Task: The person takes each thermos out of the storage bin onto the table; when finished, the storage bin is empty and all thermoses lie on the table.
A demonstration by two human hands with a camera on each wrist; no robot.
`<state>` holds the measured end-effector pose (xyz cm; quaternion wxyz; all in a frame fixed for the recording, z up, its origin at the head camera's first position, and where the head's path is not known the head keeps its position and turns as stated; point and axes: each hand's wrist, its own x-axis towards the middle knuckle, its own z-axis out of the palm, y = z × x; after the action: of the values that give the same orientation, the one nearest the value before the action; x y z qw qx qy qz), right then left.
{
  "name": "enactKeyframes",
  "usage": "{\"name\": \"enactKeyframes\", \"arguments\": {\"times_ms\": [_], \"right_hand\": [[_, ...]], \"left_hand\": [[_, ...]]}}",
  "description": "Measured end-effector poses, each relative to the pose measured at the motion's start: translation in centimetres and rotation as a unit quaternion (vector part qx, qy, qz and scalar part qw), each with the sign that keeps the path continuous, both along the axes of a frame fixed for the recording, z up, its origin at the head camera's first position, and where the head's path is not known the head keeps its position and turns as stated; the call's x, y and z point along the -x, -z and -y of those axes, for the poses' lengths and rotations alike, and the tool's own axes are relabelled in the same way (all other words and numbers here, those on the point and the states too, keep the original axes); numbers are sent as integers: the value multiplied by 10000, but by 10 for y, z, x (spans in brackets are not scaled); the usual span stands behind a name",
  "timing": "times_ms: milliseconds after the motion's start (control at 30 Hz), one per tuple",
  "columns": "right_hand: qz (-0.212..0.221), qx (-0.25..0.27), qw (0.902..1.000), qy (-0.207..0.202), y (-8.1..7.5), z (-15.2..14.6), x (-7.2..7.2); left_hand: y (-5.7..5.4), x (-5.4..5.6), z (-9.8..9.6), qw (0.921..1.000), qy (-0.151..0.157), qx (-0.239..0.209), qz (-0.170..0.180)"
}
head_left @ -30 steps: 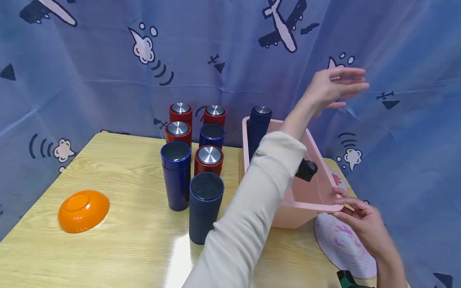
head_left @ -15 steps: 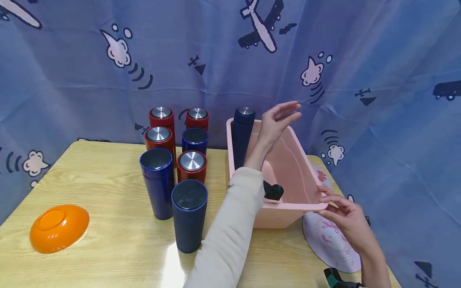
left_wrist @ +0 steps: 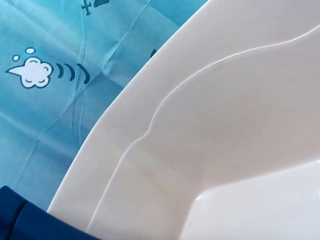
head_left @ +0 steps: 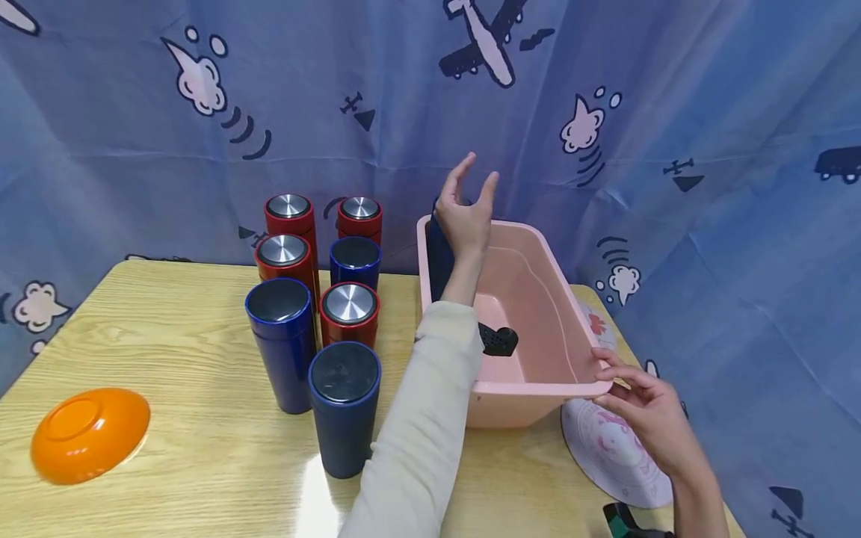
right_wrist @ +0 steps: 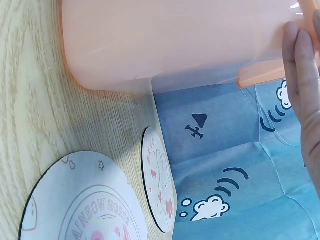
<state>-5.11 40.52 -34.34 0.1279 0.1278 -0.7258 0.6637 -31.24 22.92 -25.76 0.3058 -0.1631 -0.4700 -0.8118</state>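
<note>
In the head view, my left hand (head_left: 467,220) is raised at the far left corner of a pink plastic bin (head_left: 538,388), thumb and fingers spread apart. Just behind it stands a dark blue thermos bottle (head_left: 440,265) inside the bin, its top mostly hidden by the hand. The left wrist view shows part of this bottle (left_wrist: 35,222) at the lower left, beside the bin's inner wall (left_wrist: 225,120). My right hand (head_left: 649,415) pinches the bin's near right rim corner; its fingers (right_wrist: 305,65) show in the right wrist view.
Left of the bin stand red bottles (head_left: 350,310), blue bottles (head_left: 282,351) and a dark navy bottle (head_left: 344,411). An orange bowl (head_left: 90,437) lies upside down at the left. Round printed mats (head_left: 615,452) lie right of the bin. A patterned curtain (head_left: 303,90) hangs behind.
My left hand has moved leftward from beyond the bin's right side to the dark blue bottle. My right hand keeps hold of the rim. The head view has shifted to the right.
</note>
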Motion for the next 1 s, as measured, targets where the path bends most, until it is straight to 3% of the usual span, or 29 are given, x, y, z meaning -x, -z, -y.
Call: {"name": "enactKeyframes", "arguments": {"times_ms": [133,267,433,533,767,900,1000], "right_hand": [[21,-21,10000,58,-2,1,1],[96,-55,9999,123,-3,2,1],[109,-66,9998,164,-1,1,0],[93,-66,9998,165,1,1,-1],[121,-98,9996,223,2,2,0],[60,-71,9998,190,3,1,0],[21,-53,9999,159,3,1,0]], "left_hand": [[0,3,4,9967,-671,65,445],[2,4,8,9895,-884,-157,1133],[6,-1,7,9804,-433,-2,1923],[9,-2,4,9751,-194,170,2205],[13,-4,2,9640,-198,543,2597],[12,-5,1,9491,-127,975,2993],[11,-5,1,9285,84,950,3588]]}}
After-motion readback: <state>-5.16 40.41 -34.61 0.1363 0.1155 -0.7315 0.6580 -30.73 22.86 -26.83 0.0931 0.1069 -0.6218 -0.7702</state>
